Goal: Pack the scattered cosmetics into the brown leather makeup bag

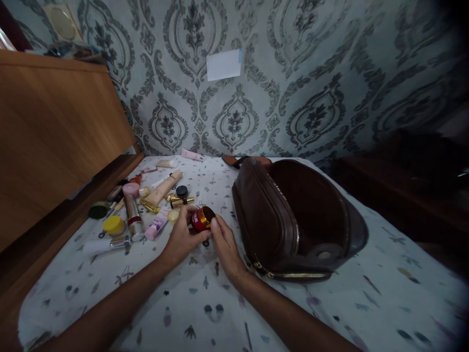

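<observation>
"What did you grip?"
"My left hand [183,235] and right hand [227,247] both grasped a red jar [200,220], just left of the open bag [266,215]."
"Any room?"
"Printed cloth [205,308] stretched toward me; cosmetics [166,188] crowded the cabinet [62,137] side, patterned wallpaper [234,117] behind."

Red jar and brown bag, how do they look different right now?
The red jar is small; the brown bag is far larger.
The red jar is held in the left hand, the right hand touching it; the brown bag rests on the patterned sheet.
The red jar looks shiny and bright; the brown bag is dark, its zip open.
Both have gold-coloured details.
</observation>
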Demonstrator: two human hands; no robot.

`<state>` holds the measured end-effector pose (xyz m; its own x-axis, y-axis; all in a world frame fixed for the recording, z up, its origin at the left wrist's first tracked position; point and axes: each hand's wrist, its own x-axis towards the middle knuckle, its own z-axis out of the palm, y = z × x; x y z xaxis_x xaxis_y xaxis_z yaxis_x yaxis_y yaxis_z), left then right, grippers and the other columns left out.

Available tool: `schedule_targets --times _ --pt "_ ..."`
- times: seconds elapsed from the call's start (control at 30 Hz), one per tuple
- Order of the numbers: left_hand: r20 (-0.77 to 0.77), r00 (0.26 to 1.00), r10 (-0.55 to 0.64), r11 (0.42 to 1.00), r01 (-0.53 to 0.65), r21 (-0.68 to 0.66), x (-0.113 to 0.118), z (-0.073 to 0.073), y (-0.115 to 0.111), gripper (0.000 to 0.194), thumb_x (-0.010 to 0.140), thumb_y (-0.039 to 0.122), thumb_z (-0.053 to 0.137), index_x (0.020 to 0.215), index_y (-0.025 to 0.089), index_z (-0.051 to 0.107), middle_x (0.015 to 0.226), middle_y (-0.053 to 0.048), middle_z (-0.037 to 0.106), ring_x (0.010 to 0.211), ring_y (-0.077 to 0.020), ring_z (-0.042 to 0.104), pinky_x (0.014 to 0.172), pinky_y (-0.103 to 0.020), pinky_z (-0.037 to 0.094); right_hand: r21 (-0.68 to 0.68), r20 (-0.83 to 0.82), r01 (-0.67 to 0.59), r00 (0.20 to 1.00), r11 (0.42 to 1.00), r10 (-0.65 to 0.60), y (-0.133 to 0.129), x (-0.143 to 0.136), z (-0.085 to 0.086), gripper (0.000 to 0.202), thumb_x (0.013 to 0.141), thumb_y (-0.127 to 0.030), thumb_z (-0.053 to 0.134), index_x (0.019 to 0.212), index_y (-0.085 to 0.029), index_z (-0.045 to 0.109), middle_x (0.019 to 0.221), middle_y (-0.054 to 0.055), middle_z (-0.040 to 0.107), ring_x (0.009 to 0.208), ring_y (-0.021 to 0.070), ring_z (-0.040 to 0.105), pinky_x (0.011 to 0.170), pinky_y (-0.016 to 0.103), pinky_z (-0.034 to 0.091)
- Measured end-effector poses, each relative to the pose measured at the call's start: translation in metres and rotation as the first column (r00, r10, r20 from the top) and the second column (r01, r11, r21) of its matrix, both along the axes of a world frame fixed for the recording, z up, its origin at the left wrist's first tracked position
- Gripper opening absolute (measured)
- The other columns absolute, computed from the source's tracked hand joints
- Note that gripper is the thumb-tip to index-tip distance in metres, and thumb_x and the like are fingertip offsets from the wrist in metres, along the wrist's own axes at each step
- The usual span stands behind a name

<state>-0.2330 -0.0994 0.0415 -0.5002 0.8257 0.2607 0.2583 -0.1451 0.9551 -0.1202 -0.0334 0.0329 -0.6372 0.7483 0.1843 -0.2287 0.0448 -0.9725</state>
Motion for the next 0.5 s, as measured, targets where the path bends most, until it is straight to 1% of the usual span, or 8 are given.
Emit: schedule_targets --times 0.1,0.2,0.4,0.5 --pt "-0.123 0.991 0.045 0.999 -0.046 -0.004 0.0011 0.0001 -0.0017 0.048 0.069 0.029 0.074 0.107 0.022 0.045 0.105 -0.002 0.056 0.097 -0.0185 0.056 0.085 -0.032 0.047 0.02 -0.005 0.0 1.0 1.0 0.0 0.0002 -0.0002 -0.001 0.044 0.088 -0.052 0.053 0.116 -0.018 0.059 0.115 0.009 0.064 0.108 0.0229 0.058 0.097 0.035 0.044" --pt "-0.224 0.972 0.073 0.997 -0.08 -0.022 0.0011 -0.0003 -0.0032 0.049 0.069 0.025 0.073 0.109 0.022 0.045 0.107 -0.003 0.055 0.099 -0.02 0.054 0.088 -0.035 0.045 0.01 -0.002 0.01 1.0 1.0 -0.01 0.0004 -0.0008 -0.0037 0.044 0.085 -0.051 0.058 0.115 -0.018 0.058 0.112 0.008 0.064 0.105 0.0221 0.059 0.095 0.034 0.045" --pt "-0.256 0.962 0.092 0.995 -0.101 -0.023 0.0008 -0.0035 -0.0049 0.051 0.069 0.025 0.072 0.112 0.022 0.045 0.11 -0.005 0.055 0.102 -0.0222 0.055 0.087 -0.035 0.046 -0.04 -0.049 0.016 0.999 0.999 -0.018 0.0005 -0.0026 -0.0076 0.042 0.085 -0.05 0.059 0.114 -0.02 0.059 0.115 0.007 0.065 0.107 0.021 0.06 0.097 0.034 0.046" --pt "-0.312 0.943 0.117 0.99 -0.136 -0.04 0.0012 -0.0041 -0.0058 0.051 0.069 0.025 0.072 0.112 0.022 0.045 0.11 -0.005 0.055 0.103 -0.0231 0.055 0.087 -0.037 0.046 -0.084 -0.088 -0.002 0.996 0.996 -0.006 0.0003 -0.0026 -0.0073 0.043 0.084 -0.051 0.061 0.114 -0.02 0.06 0.115 0.006 0.067 0.108 0.021 0.061 0.097 0.035 0.047"
